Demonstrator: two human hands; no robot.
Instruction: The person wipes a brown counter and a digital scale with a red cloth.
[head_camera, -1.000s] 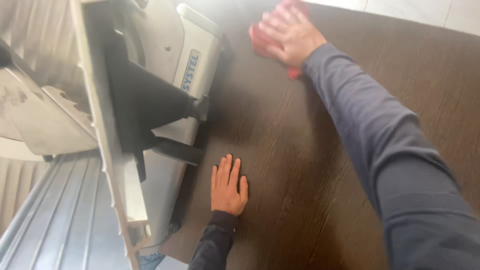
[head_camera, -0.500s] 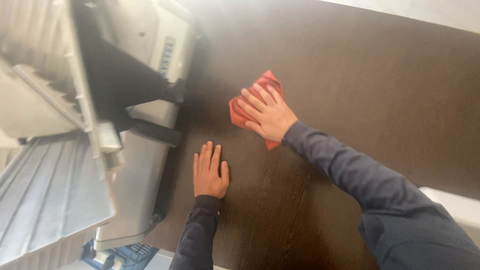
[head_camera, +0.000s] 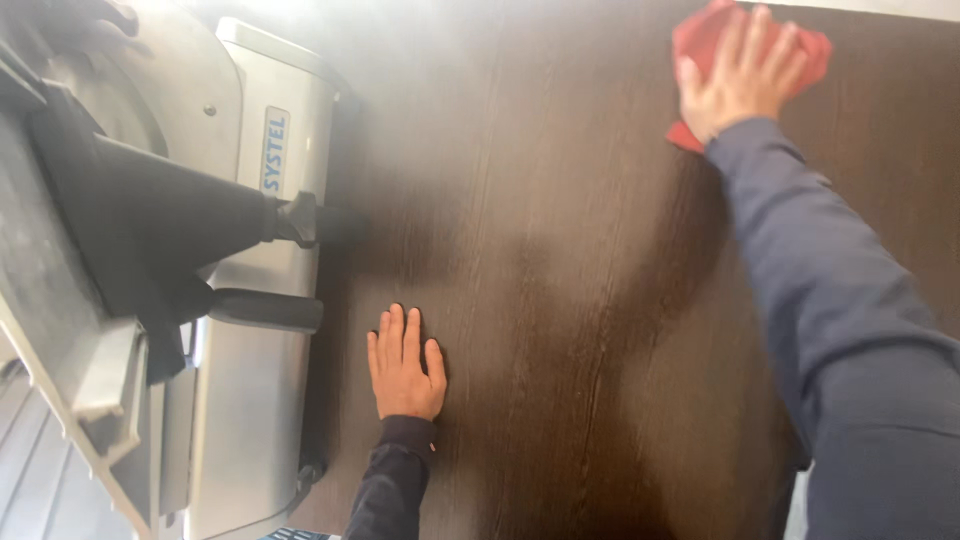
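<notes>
My right hand (head_camera: 745, 75) presses flat on a red cloth (head_camera: 700, 40) at the far right of the dark wooden tabletop (head_camera: 570, 290), fingers spread over it. My left hand (head_camera: 403, 365) lies flat and palm down on the wood near the front edge, fingers together, holding nothing. Both arms wear dark blue sleeves. The left hand rests just right of a silver machine.
A large silver and black slicing machine (head_camera: 200, 270) fills the left side, with a black handle (head_camera: 265, 310) pointing toward my left hand. A pale wall or floor strip (head_camera: 880, 8) shows beyond the table's far edge.
My right hand has slid the red cloth from the middle of the table out to the far right. My left hand has stayed flat in place.
</notes>
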